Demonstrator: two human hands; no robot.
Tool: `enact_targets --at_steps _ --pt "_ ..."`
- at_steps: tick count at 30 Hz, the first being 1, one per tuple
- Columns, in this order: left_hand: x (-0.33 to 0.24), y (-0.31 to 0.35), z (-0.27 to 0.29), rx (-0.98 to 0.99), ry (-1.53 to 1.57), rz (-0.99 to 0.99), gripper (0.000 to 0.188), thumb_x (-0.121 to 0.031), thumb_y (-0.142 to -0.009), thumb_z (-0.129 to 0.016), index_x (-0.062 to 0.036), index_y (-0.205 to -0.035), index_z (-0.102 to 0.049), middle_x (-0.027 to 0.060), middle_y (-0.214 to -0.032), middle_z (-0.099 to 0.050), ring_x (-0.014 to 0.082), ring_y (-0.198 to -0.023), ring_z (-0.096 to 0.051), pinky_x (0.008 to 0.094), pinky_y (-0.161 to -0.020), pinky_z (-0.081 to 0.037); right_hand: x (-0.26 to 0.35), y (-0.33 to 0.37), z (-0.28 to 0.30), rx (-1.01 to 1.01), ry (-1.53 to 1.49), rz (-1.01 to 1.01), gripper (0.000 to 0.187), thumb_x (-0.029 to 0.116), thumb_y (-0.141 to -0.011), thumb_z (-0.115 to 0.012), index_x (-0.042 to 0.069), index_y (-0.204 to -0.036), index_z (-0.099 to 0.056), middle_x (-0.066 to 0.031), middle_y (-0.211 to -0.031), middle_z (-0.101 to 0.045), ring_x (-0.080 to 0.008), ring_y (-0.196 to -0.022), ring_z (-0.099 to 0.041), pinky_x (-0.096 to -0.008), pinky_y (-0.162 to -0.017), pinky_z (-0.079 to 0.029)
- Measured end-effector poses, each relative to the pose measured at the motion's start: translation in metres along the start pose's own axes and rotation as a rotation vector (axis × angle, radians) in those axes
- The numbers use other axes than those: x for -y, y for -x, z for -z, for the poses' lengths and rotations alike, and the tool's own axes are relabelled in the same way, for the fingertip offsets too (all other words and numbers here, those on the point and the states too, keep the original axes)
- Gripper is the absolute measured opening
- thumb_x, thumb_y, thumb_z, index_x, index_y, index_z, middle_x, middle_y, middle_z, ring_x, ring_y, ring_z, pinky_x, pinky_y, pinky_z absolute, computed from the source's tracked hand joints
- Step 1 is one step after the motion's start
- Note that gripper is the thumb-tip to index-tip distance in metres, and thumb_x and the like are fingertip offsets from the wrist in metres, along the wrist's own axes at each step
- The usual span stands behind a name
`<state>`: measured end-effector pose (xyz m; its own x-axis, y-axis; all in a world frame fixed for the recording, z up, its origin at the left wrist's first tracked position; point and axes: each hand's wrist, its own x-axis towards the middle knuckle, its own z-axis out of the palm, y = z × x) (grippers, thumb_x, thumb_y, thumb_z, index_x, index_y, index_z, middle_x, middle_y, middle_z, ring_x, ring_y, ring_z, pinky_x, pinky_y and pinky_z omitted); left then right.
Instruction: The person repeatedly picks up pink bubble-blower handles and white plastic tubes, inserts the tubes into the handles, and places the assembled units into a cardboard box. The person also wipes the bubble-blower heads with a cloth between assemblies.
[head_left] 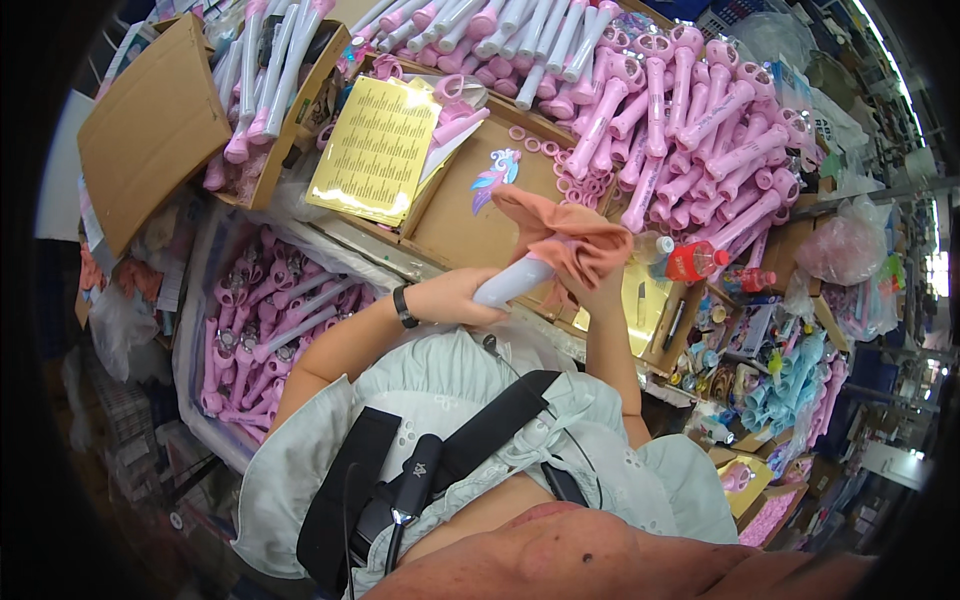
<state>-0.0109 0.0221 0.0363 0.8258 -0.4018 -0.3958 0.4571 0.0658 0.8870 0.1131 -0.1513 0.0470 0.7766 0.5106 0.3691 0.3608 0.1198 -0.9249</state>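
Note:
My left hand point(455, 297) is wrapped round the lower end of a pale toy wand handle point(515, 282), a smooth white-lilac tube held at a slant in front of my chest. An orange-pink cloth point(575, 245) drapes over the tube's upper end and hides it. My right hand point(603, 297) grips the cloth from the right side, its fingers mostly covered by the folds. Just beyond, a blue, pink and purple wing-shaped piece point(494, 180) lies on the brown cardboard tray point(450, 220), near several small pink rings point(585, 188).
Pink wands point(690, 130) are heaped at the far right, with white tubes point(500, 30) behind. Yellow printed sheets point(375, 150) lie left of the tray. Bottles with red labels point(695, 261) stand at its right. A lined bin point(215, 420) of pink wands sits at my left.

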Motion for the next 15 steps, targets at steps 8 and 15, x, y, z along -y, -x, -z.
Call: enact_targets --at_steps 8,15 --pt "0.014 -0.005 -0.001 -0.789 -1.234 -0.355 0.039 -0.01 -0.066 -0.066 -0.01 -0.102 -0.052 0.0098 -0.068 -0.057 0.0286 -0.063 -0.06 0.0394 -0.053 -0.047 -0.001 -0.017 -0.015 0.015 0.002 -0.459 0.013 0.005 -0.081 -0.061 -0.003 -0.091 -0.06 -0.0095 -0.093 -0.064 -0.0129 -0.082 -0.061 -0.0245 -0.071 -0.048" --pt "0.022 0.002 -0.006 -0.74 -1.196 -0.297 0.041 -0.012 -0.066 -0.067 -0.0104 -0.105 -0.053 0.0103 -0.072 -0.058 0.0299 -0.065 -0.06 0.0398 -0.055 -0.048 -0.017 -0.004 0.008 0.192 -0.252 -0.676 0.029 0.014 -0.089 -0.044 -0.002 -0.112 -0.052 -0.0122 -0.095 -0.064 -0.0178 -0.083 -0.063 -0.0263 -0.071 -0.05"
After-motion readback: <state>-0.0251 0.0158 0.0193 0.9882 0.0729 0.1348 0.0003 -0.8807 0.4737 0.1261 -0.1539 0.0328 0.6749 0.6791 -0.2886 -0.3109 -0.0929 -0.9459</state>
